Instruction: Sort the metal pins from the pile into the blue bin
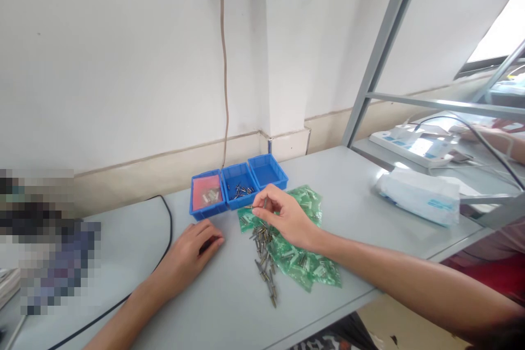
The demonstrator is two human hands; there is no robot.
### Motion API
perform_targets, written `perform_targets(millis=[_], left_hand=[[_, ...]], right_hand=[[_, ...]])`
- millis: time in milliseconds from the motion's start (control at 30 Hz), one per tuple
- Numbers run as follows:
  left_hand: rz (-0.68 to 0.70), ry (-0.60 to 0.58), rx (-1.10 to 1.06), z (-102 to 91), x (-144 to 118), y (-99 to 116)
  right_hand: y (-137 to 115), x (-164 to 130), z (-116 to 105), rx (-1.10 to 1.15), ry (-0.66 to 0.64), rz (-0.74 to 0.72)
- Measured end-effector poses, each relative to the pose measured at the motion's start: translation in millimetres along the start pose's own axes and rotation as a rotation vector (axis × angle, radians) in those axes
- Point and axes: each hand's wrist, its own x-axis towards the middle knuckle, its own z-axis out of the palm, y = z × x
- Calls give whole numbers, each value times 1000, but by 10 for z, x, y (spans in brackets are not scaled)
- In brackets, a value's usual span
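The left hand (192, 249) lies palm down, fingers loosely curled and pointing up and to the right, its forearm stretched straight out behind it. The right hand (283, 216) is raised with the wrist bent — thumb and forefinger pinched together, seemingly on something too small to make out.

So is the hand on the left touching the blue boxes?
Apart. The head view shows the left hand lying flat on the grey table, with a strip of bare table between its fingertips and the nearest blue box.
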Motion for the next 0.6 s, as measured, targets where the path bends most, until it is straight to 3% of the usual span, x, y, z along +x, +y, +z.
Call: perform_targets(millis=[267,433,600], left_hand=[[-1,4,-8,-7,6,12],[-19,-1,-3,-9,2,5],[-19,6,2,9,0,13]], right_hand=[[-31,58,-29,274,-56,198],[8,81,-46,656,-104,353],[57,96,-59,810,-117,378]])
